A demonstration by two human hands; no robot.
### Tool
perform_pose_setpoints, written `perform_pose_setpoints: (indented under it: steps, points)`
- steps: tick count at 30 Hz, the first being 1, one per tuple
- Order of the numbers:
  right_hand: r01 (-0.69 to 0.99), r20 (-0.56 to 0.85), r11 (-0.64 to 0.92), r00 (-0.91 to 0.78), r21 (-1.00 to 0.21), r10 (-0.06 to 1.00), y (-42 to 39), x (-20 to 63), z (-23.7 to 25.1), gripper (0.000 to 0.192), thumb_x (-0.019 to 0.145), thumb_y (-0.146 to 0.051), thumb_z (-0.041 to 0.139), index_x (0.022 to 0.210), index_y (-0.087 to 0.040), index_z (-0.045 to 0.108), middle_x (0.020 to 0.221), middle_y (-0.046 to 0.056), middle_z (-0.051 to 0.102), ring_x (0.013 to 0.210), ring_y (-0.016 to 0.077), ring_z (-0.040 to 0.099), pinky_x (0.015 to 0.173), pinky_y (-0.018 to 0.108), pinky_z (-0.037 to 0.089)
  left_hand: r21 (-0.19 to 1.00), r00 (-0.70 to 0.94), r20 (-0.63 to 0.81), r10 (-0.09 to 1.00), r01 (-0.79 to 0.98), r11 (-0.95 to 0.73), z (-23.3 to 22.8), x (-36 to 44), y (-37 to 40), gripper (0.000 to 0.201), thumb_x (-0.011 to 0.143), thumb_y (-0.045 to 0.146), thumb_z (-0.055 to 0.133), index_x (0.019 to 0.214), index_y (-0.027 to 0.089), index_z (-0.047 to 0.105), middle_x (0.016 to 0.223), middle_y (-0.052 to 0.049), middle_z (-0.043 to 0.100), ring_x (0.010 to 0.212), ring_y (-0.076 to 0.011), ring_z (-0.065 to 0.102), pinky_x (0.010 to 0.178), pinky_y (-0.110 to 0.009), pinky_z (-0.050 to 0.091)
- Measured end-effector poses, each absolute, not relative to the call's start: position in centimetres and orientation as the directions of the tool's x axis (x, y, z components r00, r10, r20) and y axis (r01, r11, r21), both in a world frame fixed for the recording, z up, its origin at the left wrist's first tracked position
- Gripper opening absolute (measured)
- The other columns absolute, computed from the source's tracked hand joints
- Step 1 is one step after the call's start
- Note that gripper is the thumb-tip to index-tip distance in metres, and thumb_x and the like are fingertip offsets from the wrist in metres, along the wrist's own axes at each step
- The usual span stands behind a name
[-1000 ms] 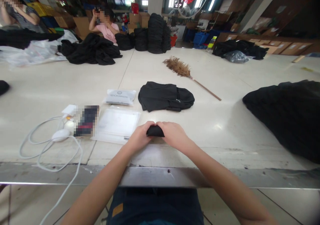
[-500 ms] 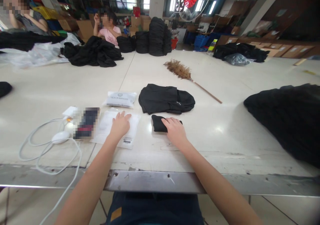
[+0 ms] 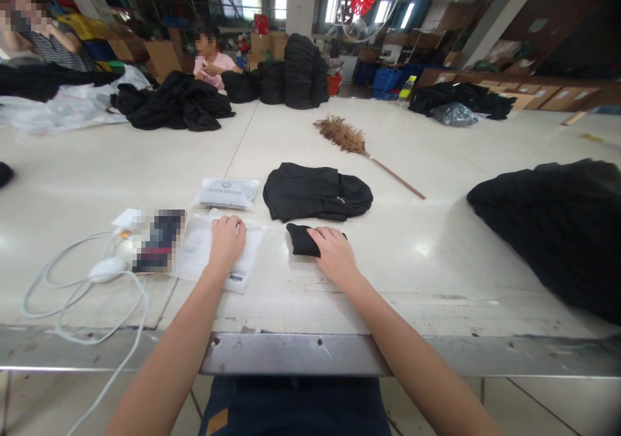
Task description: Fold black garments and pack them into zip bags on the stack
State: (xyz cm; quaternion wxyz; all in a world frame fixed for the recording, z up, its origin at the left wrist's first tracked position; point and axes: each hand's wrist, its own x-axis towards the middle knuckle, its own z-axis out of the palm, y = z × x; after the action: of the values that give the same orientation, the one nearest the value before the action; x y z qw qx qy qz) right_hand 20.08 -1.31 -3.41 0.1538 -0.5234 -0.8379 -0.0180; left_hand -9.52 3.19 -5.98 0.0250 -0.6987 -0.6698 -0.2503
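Left hand [image 3: 227, 240] flat on clear bag [image 3: 213, 250], right hand [image 3: 332, 255] on folded black cloth [image 3: 299, 239]

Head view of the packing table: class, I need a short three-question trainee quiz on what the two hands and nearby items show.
1. True or false: the right hand rests on a small folded black cloth.
2. What lies under the left hand? A) feather duster B) flat clear plastic bag C) white cable
3. Which item lies just beyond the cloth, further from the person?

Key: 1 true. 2 B. 3 the folded black garment.
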Motion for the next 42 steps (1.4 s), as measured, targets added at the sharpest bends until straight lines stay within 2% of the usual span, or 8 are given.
perform_pose_setpoints:
  steps: [12, 18, 22, 26, 31, 33, 37, 42]
  points:
    - [0.879, 0.282, 0.454, -0.403, -0.145, 0.87, -1.3, 20.1, -3.0, 0.056, 0.078, -0.009, 0.058, 0.133, -0.016, 0.054, 0.123, 0.014, 0.061, 0.114, 0.0302, 0.051, 0.101, 0.042, 0.038, 0.286, -0.098, 0.252, 0.963, 0.958, 0.023, -4.8, -9.5, 2.2, 0.028, 0.084, 0.022, 0.051, 0.106, 0.024, 0.069, 0.114, -0.011, 0.063, 0.11, -0.0338, 0.05, 0.087, -0.046, 0.046]
    - [0.849, 0.333, 0.493, -0.417, -0.189, 0.846, -1.1, 20.4, -3.6, 0.056, 0.076, -0.006, 0.055, 0.132, -0.016, 0.055, 0.124, 0.012, 0.062, 0.115, 0.0291, 0.052, 0.103, 0.042, 0.039, 0.383, -0.039, 0.537, 0.843, 0.901, -0.203, -3.0, -9.8, 1.3, 0.026, 0.089, 0.013, 0.043, 0.082, 0.02, 0.067, 0.102, -0.011, 0.059, 0.103, -0.0263, 0.053, 0.096, -0.044, 0.045]
    - [0.811, 0.428, 0.501, -0.354, -0.303, 0.832, -0.5, 21.7, -3.9, 0.053, 0.077, -0.006, 0.051, 0.129, -0.017, 0.057, 0.126, 0.011, 0.063, 0.116, 0.0274, 0.055, 0.104, 0.042, 0.042, 0.302, 0.259, 0.631, 0.731, 0.786, -0.539, -2.0, -6.4, -1.3, 0.026, 0.094, 0.019, 0.046, 0.082, 0.024, 0.068, 0.117, -0.008, 0.058, 0.111, -0.0231, 0.052, 0.1, -0.042, 0.044]
    - [0.826, 0.534, 0.384, -0.122, -0.412, 0.837, -0.1, 24.8, -3.1, 0.052, 0.077, -0.009, 0.05, 0.128, -0.019, 0.057, 0.127, 0.011, 0.063, 0.119, 0.0274, 0.057, 0.104, 0.042, 0.044, 0.245, 0.674, 0.375, 0.636, 0.59, -0.769, -2.9, -2.0, -3.3, 0.027, 0.095, 0.015, 0.044, 0.086, 0.024, 0.068, 0.131, -0.006, 0.057, 0.117, -0.0225, 0.053, 0.1, -0.039, 0.045]
    - [0.852, 0.635, 0.222, 0.156, -0.473, 0.756, -0.1, 28.6, -1.3, 0.046, 0.083, -0.019, 0.052, 0.129, -0.017, 0.056, 0.123, 0.013, 0.065, 0.114, 0.0289, 0.06, 0.1, 0.044, 0.047, 0.325, 0.791, 0.196, 0.58, 0.506, -0.799, -3.9, -0.3, -3.9, 0.028, 0.088, 0.005, 0.044, 0.092, 0.02, 0.068, 0.122, -0.009, 0.064, 0.116, -0.0248, 0.056, 0.099, -0.039, 0.046]
    - [0.852, 0.659, 0.286, 0.088, -0.438, 0.747, -0.4, 28.8, -0.7, 0.046, 0.082, -0.017, 0.053, 0.128, -0.018, 0.057, 0.122, 0.012, 0.065, 0.113, 0.0286, 0.061, 0.1, 0.045, 0.048, 0.34, 0.796, 0.179, 0.579, 0.502, -0.795, -3.5, -0.4, -4.1, 0.033, 0.086, 0.004, 0.043, 0.103, 0.021, 0.067, 0.118, -0.009, 0.066, 0.113, -0.0246, 0.058, 0.098, -0.039, 0.046]
    - [0.728, 0.669, 0.652, -0.379, -0.211, 0.64, -2.2, 26.2, -0.2, 0.052, 0.081, -0.007, 0.051, 0.131, -0.022, 0.058, 0.128, 0.01, 0.064, 0.121, 0.0267, 0.058, 0.106, 0.046, 0.046, 0.379, 0.74, 0.197, 0.643, 0.547, -0.747, -3.0, -0.4, -4.3, 0.042, 0.09, 0.019, 0.05, 0.132, 0.019, 0.053, 0.115, -0.011, 0.067, 0.107, -0.0275, 0.061, 0.096, -0.042, 0.047]
    - [0.483, 0.619, 0.875, -0.696, 0.028, 0.364, -6.2, 23.0, -1.6, 0.041, 0.094, -0.013, 0.048, 0.132, -0.021, 0.058, 0.131, 0.01, 0.064, 0.133, 0.0263, 0.05, 0.11, 0.05, 0.042, 0.469, 0.692, 0.208, 0.691, 0.55, -0.692, -4.2, -0.1, -3.3, 0.023, 0.089, 0.031, 0.059, 0.107, 0.017, 0.063, 0.106, -0.011, 0.068, 0.1, -0.0279, 0.061, 0.091, -0.04, 0.048]
